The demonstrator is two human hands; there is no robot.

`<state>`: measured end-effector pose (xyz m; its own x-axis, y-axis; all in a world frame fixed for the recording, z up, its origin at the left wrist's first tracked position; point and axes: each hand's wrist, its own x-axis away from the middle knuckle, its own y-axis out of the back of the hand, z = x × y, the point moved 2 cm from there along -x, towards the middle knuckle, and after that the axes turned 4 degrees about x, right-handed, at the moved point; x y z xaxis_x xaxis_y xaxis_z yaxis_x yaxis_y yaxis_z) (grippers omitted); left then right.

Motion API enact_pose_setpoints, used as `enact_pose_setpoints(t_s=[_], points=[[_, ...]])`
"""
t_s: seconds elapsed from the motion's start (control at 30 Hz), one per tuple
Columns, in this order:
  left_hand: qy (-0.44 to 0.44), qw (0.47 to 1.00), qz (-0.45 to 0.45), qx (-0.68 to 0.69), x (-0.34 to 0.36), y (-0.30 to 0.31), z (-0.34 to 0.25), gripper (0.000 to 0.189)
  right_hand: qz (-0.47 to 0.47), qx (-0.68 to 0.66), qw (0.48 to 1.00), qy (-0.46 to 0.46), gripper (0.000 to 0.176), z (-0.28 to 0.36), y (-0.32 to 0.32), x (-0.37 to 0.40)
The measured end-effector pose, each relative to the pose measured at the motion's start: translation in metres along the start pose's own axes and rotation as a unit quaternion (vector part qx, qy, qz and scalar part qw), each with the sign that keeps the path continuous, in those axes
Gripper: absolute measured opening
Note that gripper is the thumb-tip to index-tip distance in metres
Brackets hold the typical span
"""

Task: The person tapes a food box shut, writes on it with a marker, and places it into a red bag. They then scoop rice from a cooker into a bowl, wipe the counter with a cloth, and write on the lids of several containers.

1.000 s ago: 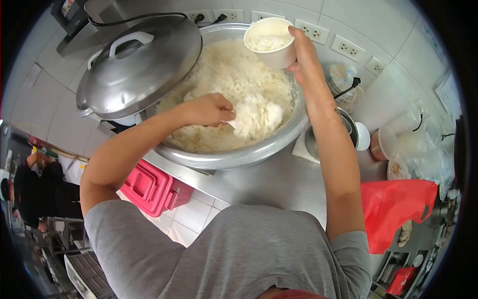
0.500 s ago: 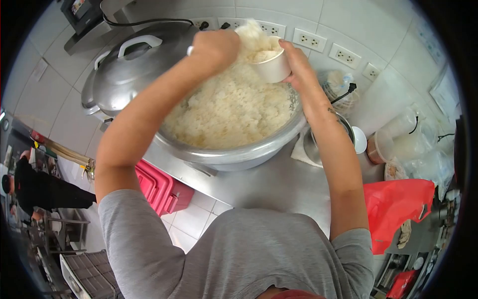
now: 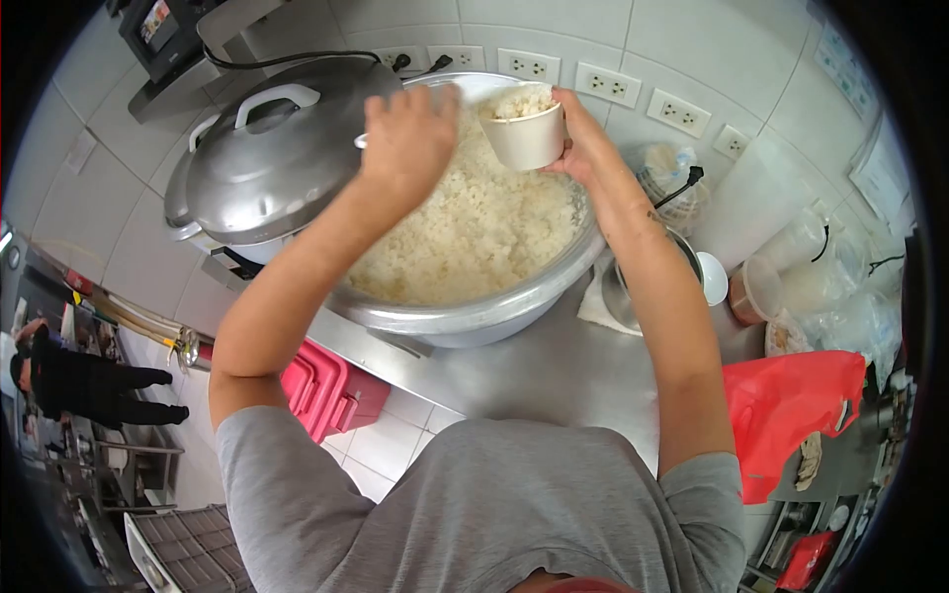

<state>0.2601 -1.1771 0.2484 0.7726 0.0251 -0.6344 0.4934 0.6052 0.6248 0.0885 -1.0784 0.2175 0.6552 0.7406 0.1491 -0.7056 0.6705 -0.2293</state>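
Note:
My left hand [image 3: 410, 143] is over the left part of a large metal pot [image 3: 465, 314] of cooked white rice [image 3: 474, 227]. From its wrist side pokes the white handle end of a rice paddle [image 3: 361, 141]; its blade is hidden, and my fingers are partly blurred. In my right hand [image 3: 578, 138] is a white paper cup [image 3: 526, 141], held by its right side above the pot's far right part. Rice is heaped to the cup's rim.
A domed metal lid [image 3: 267, 148] stands left of the pot. Outlets [image 3: 608, 85] line the tiled wall behind. To the right are a metal container [image 3: 618, 296], plastic bags [image 3: 850, 296] and a red bag [image 3: 781, 415]. Pink bin [image 3: 336, 390] below; a person in black [image 3: 89, 385] far left.
My left hand has moved left and down, away from the cup, with the paddle. The rice lump seen over the cup is no longer there. The cup has shifted slightly left and sits more upright.

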Motion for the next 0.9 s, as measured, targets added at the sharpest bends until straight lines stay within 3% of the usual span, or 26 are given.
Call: enact_pose_setpoints(t_s=[0.13,0.27,0.4,0.43,0.53,0.7,0.8,0.9], points=[[-0.067,0.996,0.047,0.043,0.001,-0.008,-0.038,0.049,0.035,-0.004,0.999,0.002,0.069,-0.005,0.002,0.002],[-0.035,0.994,0.043,0.094,0.004,0.006,-0.017,0.046,0.041,-0.011,0.999,0.031,0.071,-0.005,0.006,-0.003],[0.165,0.936,-0.008,0.312,0.018,0.017,0.026,0.031,0.053,-0.061,0.995,0.049,0.071,-0.007,0.006,-0.010],[0.223,0.909,0.055,0.349,0.021,0.016,0.031,0.026,0.054,-0.076,0.994,0.051,0.071,-0.008,0.007,-0.010],[0.188,0.932,0.008,0.310,0.036,0.003,0.011,0.028,0.031,-0.069,0.996,0.052,0.071,-0.007,0.003,-0.009],[0.008,0.993,-0.039,0.110,0.028,0.011,-0.025,0.040,0.054,-0.002,0.994,0.096,0.071,-0.005,-0.005,0.002],[0.012,0.984,0.053,0.172,0.030,0.008,-0.022,0.039,0.051,0.049,0.990,0.120,0.067,-0.004,-0.008,0.015],[0.014,0.967,0.070,0.244,0.029,0.023,0.003,0.038,0.038,0.066,0.992,0.098,0.065,-0.003,-0.010,0.018]])
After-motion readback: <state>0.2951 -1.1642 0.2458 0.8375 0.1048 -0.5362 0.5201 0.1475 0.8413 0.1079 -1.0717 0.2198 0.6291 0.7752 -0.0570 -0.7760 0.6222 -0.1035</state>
